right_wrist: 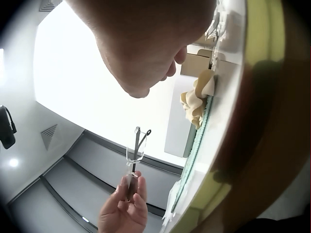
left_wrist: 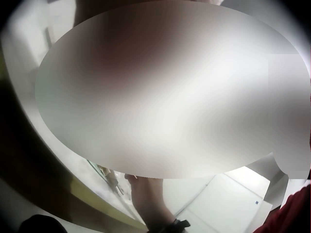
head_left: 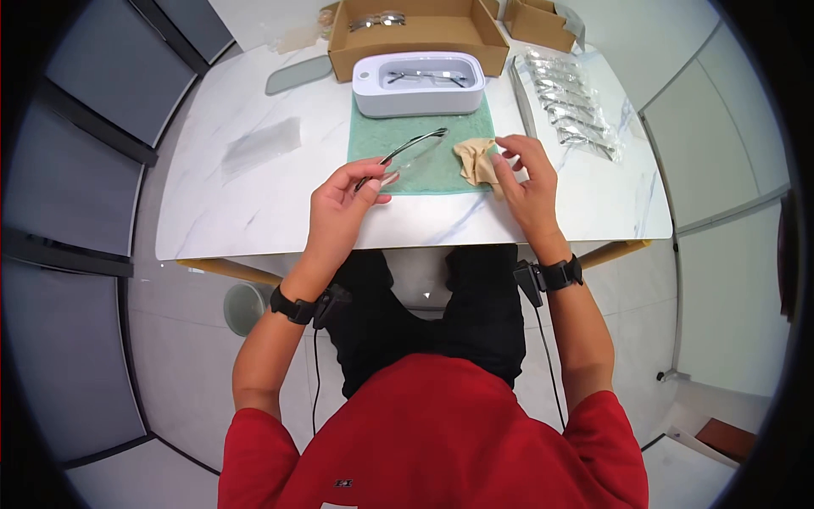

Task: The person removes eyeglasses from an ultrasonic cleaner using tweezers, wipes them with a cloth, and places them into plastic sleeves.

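Note:
In the head view, the left hand (head_left: 343, 204) pinches dark-rimmed glasses (head_left: 414, 142) by one side, above the green mat (head_left: 411, 182); the lenses look clear. The same glasses (right_wrist: 136, 145) and left hand (right_wrist: 124, 208) show in the right wrist view. A crumpled beige cloth (head_left: 476, 161) lies at the mat's right part. Beside it is the right hand (head_left: 530, 187), fingers bent loosely, thumb apart from the forefinger. The right wrist view shows a gap between the right hand (right_wrist: 150, 48) and the cloth (right_wrist: 194, 102). A blurred patch hides most of the left wrist view.
Behind the mat's middle stands a white cleaner tub (head_left: 420, 103) with glasses inside. Farther back are a cardboard box (head_left: 415, 38) and a smaller box (head_left: 538, 25). Bagged glasses (head_left: 572, 102) lie right, a grey lid (head_left: 298, 76) and clear plastic sleeve (head_left: 263, 146) left.

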A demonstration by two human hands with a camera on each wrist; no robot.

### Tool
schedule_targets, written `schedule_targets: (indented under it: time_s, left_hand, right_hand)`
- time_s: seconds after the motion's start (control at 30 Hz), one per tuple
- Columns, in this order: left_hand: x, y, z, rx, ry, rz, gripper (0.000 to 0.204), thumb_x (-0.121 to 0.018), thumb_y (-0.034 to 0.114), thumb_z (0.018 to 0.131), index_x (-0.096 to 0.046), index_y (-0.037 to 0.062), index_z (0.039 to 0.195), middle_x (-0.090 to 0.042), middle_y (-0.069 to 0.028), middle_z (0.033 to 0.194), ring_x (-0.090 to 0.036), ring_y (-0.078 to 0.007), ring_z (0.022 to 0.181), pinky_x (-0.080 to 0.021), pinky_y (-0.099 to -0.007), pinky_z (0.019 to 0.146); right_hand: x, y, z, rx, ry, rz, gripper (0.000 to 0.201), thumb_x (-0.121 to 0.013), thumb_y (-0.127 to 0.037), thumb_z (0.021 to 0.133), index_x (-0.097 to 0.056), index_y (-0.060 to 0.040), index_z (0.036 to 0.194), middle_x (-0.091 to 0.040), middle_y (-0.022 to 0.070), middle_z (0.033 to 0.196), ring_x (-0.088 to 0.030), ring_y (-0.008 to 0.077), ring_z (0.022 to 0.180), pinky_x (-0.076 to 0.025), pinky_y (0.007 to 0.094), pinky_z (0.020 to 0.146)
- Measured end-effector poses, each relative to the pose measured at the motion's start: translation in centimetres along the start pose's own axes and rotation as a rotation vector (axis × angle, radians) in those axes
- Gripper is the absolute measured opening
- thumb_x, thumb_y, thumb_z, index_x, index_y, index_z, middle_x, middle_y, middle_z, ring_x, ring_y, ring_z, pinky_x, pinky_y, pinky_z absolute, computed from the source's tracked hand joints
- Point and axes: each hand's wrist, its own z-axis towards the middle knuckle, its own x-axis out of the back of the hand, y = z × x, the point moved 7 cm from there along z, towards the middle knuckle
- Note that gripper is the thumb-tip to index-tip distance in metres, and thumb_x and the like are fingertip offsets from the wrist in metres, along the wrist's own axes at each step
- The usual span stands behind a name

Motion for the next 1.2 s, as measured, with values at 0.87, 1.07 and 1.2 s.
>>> schedule_targets:
  time_s: [0.87, 1.07, 1.2]
  left_hand:
    - [0.8, 4.8, -2.7, -0.399, -0.053, 0.632, 0.022, -0.056, -0.009, 0.095, -0.069, 0.0015, 0.110, -0.067, -0.0162, 0.123, -0.069, -0.0282, 0.108, -0.056, -0.0338, 0.089]
    - [0.1, 4.5, -2.6, -0.439, -0.112, 0.628, 0.022, -0.060, -0.008, 0.092, -0.068, 0.0030, 0.109, -0.068, -0.0131, 0.120, -0.069, -0.0304, 0.101, -0.056, -0.0347, 0.080]
    - [0.3, 4.9, -2.4, -0.417, -0.108, 0.632, 0.022, -0.060, -0.008, 0.092, -0.068, 0.0030, 0.109, -0.067, -0.0116, 0.121, -0.068, -0.0290, 0.101, -0.055, -0.0342, 0.081]
  right_hand:
    - [-7.0, -5.4, 2.8, -0.152, -0.662, 0.398, 0.021, -0.074, -0.006, 0.089, -0.073, -0.0029, 0.110, -0.067, 0.0036, 0.101, -0.057, 0.0103, 0.080, -0.047, 0.0237, 0.070]
    - [-6.7, -4.7, 1.7, -0.226, -0.715, 0.344, 0.018, -0.077, -0.005, 0.086, -0.074, -0.0013, 0.104, -0.058, 0.0004, 0.080, -0.044, 0.0088, 0.066, -0.038, 0.0254, 0.061]
    - [-6.8, -5.0, 1.5, -0.275, -0.762, 0.355, 0.019, -0.077, -0.004, 0.085, -0.074, -0.0008, 0.104, -0.054, -0.0009, 0.075, -0.041, 0.0080, 0.065, -0.036, 0.0248, 0.060]
